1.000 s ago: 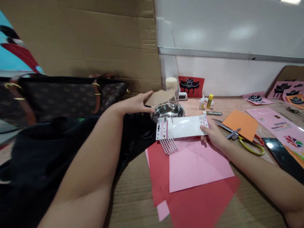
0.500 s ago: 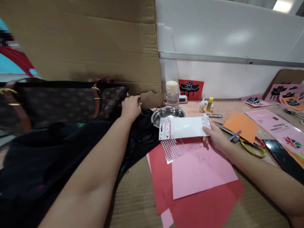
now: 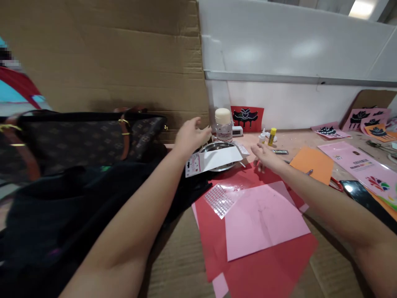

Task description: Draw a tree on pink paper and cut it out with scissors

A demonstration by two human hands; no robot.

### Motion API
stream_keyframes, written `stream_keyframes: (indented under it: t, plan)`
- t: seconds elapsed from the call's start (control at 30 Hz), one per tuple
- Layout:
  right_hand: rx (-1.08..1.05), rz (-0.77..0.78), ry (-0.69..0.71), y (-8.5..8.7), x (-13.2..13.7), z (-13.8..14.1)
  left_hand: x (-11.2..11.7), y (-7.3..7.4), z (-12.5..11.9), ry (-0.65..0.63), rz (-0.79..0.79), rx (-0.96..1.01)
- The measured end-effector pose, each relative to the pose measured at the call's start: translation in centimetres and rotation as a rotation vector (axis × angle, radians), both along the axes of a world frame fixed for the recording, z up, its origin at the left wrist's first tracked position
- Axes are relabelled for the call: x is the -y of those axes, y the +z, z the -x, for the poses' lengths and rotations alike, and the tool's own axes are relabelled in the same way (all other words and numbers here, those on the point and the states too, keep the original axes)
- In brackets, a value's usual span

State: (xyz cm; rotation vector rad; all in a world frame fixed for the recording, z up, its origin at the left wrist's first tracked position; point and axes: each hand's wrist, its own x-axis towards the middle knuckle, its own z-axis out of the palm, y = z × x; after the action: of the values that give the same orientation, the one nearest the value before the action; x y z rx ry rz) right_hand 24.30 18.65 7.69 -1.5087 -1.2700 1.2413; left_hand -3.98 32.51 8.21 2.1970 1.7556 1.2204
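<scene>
My left hand (image 3: 192,138) hovers at the left rim of a shiny metal bowl (image 3: 220,167), fingers spread, with nothing visibly held. A white package card (image 3: 220,159) with pink printed ends lies tilted across the bowl. To its right, my right hand (image 3: 263,157) is open, its fingertips apart from the card. Below, a clear sheet of rhinestone stickers (image 3: 220,200) rests on red paper (image 3: 260,269), beside a pink sheet (image 3: 266,219) with faint marks. A jar with a cream lid (image 3: 223,124) stands behind the bowl.
At the left are a brown patterned handbag (image 3: 77,140) and black cloth (image 3: 77,203). A glue stick (image 3: 272,136), orange paper (image 3: 313,165), a phone (image 3: 369,203) and a pink packet (image 3: 359,165) lie rightward. Cardboard (image 3: 139,58) stands upright behind.
My right hand has let go of the package card, which now lies on the bowl, further left. My left hand has moved right to the bowl. The rhinestone sheet now lies fully uncovered.
</scene>
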Motion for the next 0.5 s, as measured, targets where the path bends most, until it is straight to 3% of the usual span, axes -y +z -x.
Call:
stream_keyframes:
  t: [0.17,0.33,0.43,0.5]
  plan:
    - [0.133,0.008,0.038,1.3,7.6,-4.5,-3.0,-0.6,-7.6,-0.048,0.102,0.129]
    - [0.194,0.067,0.099,1.3,16.0,-6.9,-3.2,-1.1,-10.8,0.016,0.124,0.297]
    - [0.218,0.08,0.131,1.0,19.4,-7.6,-2.3,0.5,-11.0,-0.035,0.005,0.399]
    - [0.242,0.045,0.127,0.8,20.4,-8.1,-1.6,3.0,-10.6,-0.139,-0.129,0.462]
